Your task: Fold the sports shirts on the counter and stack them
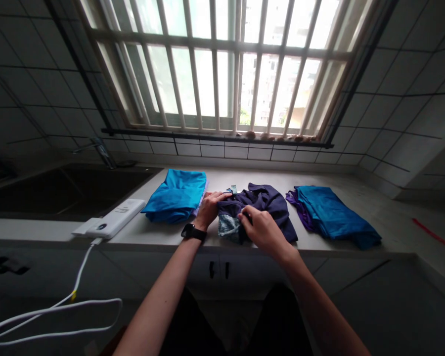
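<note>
The right hand pinches fabric beside the patterned section of a dark purple garment, which lies rumpled beneath both hands, its arranging apparently unfinished. The left hand rests at the garment's left edge; whether it grips cannot be told. Beyond the left hand's outer side, a folded blue cloth, and beyond the right's, a second blue cloth, look done.

One left hand and one right hand touch one dark purple cloth. Two blue cloths lie near them, one on each side. One watch is just behind the left hand. Two black handles are below, one window past them.
</note>
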Demonstrator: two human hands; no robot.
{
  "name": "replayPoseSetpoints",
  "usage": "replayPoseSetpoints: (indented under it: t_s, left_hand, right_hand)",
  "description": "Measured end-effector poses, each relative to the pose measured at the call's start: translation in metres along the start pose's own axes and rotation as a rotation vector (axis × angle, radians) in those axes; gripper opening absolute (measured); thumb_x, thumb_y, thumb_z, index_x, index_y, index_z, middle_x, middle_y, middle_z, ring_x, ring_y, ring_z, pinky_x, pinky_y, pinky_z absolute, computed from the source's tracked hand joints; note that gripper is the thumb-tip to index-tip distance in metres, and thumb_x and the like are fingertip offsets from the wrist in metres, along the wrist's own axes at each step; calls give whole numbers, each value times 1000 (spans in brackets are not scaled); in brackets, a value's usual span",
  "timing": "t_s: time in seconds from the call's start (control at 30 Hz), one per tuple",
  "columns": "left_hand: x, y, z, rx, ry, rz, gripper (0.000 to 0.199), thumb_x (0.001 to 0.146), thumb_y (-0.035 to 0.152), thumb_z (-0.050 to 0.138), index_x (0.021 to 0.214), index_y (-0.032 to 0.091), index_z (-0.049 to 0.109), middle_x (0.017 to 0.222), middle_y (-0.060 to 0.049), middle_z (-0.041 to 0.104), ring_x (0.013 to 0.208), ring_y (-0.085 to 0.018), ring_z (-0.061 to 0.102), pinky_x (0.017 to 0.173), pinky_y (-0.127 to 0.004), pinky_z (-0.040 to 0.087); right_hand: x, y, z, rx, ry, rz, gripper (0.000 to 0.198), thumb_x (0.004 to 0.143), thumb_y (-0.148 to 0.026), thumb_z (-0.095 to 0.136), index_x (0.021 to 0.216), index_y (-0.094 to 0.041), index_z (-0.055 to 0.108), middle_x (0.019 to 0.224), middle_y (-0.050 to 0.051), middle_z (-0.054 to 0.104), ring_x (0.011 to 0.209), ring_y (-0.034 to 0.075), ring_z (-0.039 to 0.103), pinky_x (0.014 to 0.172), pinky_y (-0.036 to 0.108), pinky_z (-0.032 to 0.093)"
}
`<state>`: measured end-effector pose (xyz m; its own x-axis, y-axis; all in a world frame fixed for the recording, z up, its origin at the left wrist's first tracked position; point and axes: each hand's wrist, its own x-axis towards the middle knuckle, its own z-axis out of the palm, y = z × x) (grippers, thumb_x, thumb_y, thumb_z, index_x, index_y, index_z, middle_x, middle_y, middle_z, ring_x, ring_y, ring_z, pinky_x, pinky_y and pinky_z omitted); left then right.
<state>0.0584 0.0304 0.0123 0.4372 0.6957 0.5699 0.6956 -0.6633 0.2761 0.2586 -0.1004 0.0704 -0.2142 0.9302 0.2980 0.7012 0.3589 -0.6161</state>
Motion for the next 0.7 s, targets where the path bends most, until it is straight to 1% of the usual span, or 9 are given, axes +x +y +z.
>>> replayPoseSetpoints:
  t_s: [0.07, 0.13, 0.17, 0.23, 0.33, 0.37, 0.43, 0.53, 0.7]
  left_hand:
    - [-2, 2, -3, -65, 11, -1, 44, 96, 15, 48, 133, 21, 71, 131, -10, 75, 121, -28, 68, 111, -46, 47]
    - [-3, 3, -5, -127, 35, -28, 49, 96, 22, 46, 141, 23, 66, 140, -9, 71, 128, -29, 64, 118, -47, 42]
    - [-4, 3, -5, -148, 46, -52, 52, 96, 26, 45, 144, 25, 64, 142, -7, 69, 131, -29, 63, 120, -47, 40]
    - [-5, 5, -5, -170, 52, -96, 55, 95, 32, 44, 147, 27, 62, 145, -6, 67, 133, -29, 62, 123, -46, 38]
    - [-6, 8, -7, -216, 34, -101, 56, 93, 37, 44, 145, 29, 64, 144, -6, 68, 134, -29, 61, 124, -47, 37]
    - [-5, 8, -7, -240, 33, -96, 56, 93, 37, 43, 144, 30, 65, 144, -6, 68, 135, -29, 61, 124, -47, 38]
    - [-4, 9, -9, -280, 36, -90, 55, 93, 36, 42, 141, 31, 67, 142, -5, 69, 135, -28, 61, 122, -46, 39]
    - [-3, 8, -9, -267, 31, -120, 53, 91, 35, 43, 137, 32, 68, 140, -4, 71, 131, -26, 64, 120, -43, 41]
    - [-4, 2, -5, -201, 82, -170, 51, 92, 30, 44, 138, 27, 66, 142, -2, 70, 133, -25, 63, 119, -39, 39]
  right_hand:
    - [-33, -34, -20, 217, -416, -134, 22, 105, -40, 52, 102, -28, 70, 70, -2, 74, 64, 17, 70, 60, 23, 48]
    - [-49, -55, -39, 373, -898, -332, 20, 100, -45, 64, 105, -28, 73, 75, -3, 77, 69, 14, 72, 62, 20, 50]
    - [-48, -57, -45, 419, -983, -387, 23, 99, -47, 65, 106, -26, 74, 78, -2, 78, 72, 13, 73, 65, 19, 51]
    - [-33, -45, -50, 400, -801, -378, 31, 103, -48, 58, 109, -22, 75, 87, 2, 79, 79, 15, 74, 72, 22, 54]
    - [7, 4, -39, 63, -116, -133, 34, 106, -43, 52, 125, -22, 70, 109, 8, 78, 98, 20, 73, 85, 31, 55]
    - [20, 23, -32, -106, 19, -25, 37, 102, -41, 58, 133, -21, 66, 122, 12, 75, 110, 24, 70, 92, 34, 53]
    - [37, 59, -19, -373, 28, 184, 50, 93, -41, 72, 136, -18, 63, 135, 18, 68, 120, 30, 66, 95, 37, 51]
    - [42, 91, -8, -505, -44, 333, 25, 99, -32, 60, 118, -20, 70, 125, 14, 71, 107, 26, 70, 83, 31, 49]
    - [9, 78, -31, -265, -73, 184, 14, 95, -28, 57, 88, -19, 65, 86, 4, 70, 83, 19, 64, 69, 26, 41]
